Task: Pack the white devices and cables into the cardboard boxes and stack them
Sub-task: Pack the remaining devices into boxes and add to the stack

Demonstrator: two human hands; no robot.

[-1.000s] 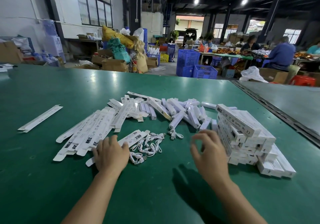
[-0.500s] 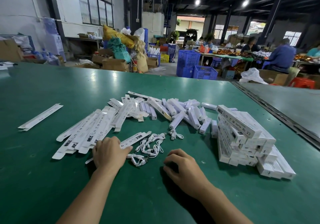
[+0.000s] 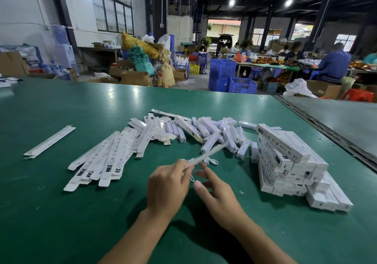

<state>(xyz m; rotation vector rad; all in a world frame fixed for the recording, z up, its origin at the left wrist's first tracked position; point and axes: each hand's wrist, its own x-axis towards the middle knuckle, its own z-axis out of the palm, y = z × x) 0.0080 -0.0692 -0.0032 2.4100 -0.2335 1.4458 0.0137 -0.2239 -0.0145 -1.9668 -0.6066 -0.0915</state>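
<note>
A long white flat box [image 3: 206,155] is lifted off the table, slanting up and to the right above the near end of the heap of white devices [image 3: 214,131]. It is smeared by motion, so its print and open end cannot be read. The left hand [image 3: 169,184] pinches its lower end, fingers curled round it. Just beyond the fingertips a coiled white cable [image 3: 212,160] lies on the green table [image 3: 61,223].

The right hand [image 3: 216,192] hangs close beside the left, palm turned inward, fingers loosely straight and spread, gripping nothing that I can see.

To the left, a fan of unfolded boxes [image 3: 102,157] lies flat, its near ends reaching toward the person. To the right, a stack of packed boxes [image 3: 285,161] rises in crossed layers, well clear of both hands. Bare green surface lies in front of and between the forearms. A lone flat box [image 3: 49,141] lies apart at far left. A dark seam [image 3: 326,129] marks the table's right edge, just beyond the stack.
</note>
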